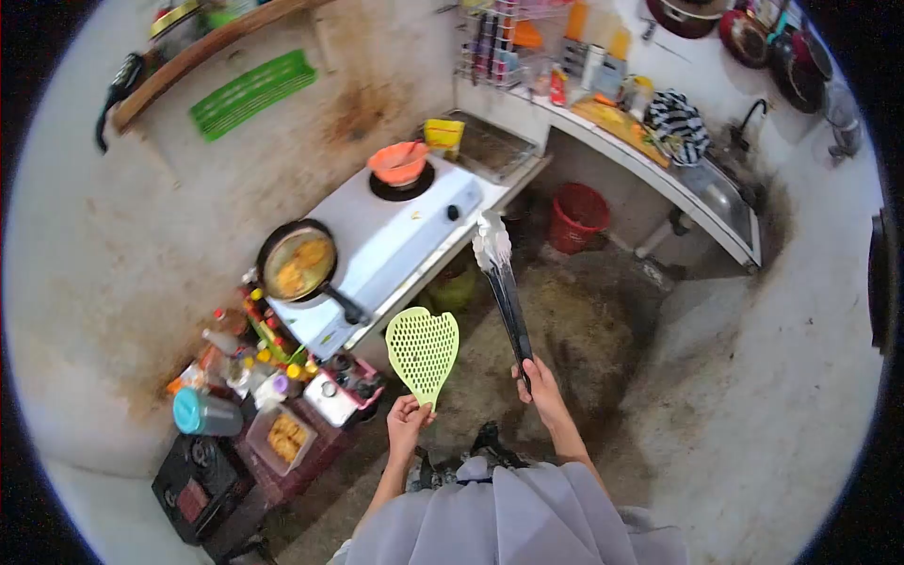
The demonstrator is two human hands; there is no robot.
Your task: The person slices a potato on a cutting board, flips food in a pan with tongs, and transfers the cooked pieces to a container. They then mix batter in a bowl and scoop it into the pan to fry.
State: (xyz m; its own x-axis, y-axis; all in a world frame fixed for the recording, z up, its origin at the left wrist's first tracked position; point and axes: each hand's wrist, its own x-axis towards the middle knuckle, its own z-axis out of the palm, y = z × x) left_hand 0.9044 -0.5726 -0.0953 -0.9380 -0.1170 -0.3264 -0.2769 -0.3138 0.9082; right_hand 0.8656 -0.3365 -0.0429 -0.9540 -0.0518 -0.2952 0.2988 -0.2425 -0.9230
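Note:
My left hand (409, 420) grips the bottom end of a light green perforated strainer (423, 350), its flat face held upward. In my right hand (540, 384) is a pair of black-handled tongs (506, 301), with pale tips (492, 241) pointing away from me. Both tools are held in the air in front of my body, apart from each other. Ahead and to the left, a frying pan (298, 261) sits on the white stove (377, 247) with golden-brown food (305, 266) in it. Neither tool touches the pan.
An orange bowl (397, 164) stands on the far burner. At lower left, a plastic container of fried pieces (282, 439) lies near bottles and a blue-lidded jar (206, 412). A red bucket (578, 218) is under the counter, and a sink (720, 193) is at right.

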